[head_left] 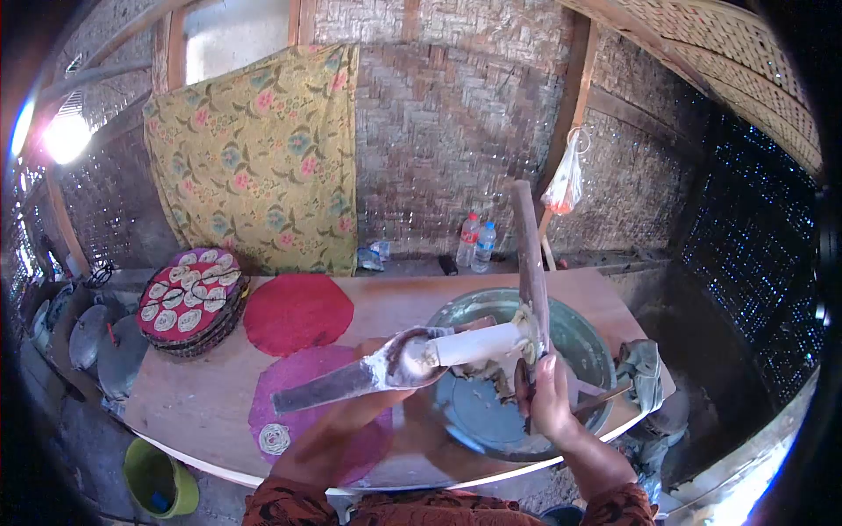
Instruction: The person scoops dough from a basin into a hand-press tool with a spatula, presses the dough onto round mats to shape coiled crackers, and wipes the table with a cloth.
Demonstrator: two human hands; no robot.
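A wooden hand press with a white cylinder (pixel 481 344) is held up over the basin, slanting across the view. Its broad wooden lever (pixel 329 388) points left and a long wooden bar (pixel 531 254) points away from me. My right hand (pixel 551 399) is closed on the near end of that bar. My left hand (pixel 399 396) reaches up behind the broad lever and appears to grip it, its fingers mostly hidden. Pale dough shows at both cylinder ends. Beneath is a blue-green basin (pixel 601 351) with pale scraps inside. One dough coil (pixel 274 439) lies on the pink mat (pixel 281 394).
A red mat (pixel 298 314) lies behind the pink one. At the table's left stands a stack of round trays topped with several coils (pixel 189 294). Two bottles (pixel 482 245) stand at the back, a grey-green cloth (pixel 645 375) hangs right, and a green bucket (pixel 160 478) sits below.
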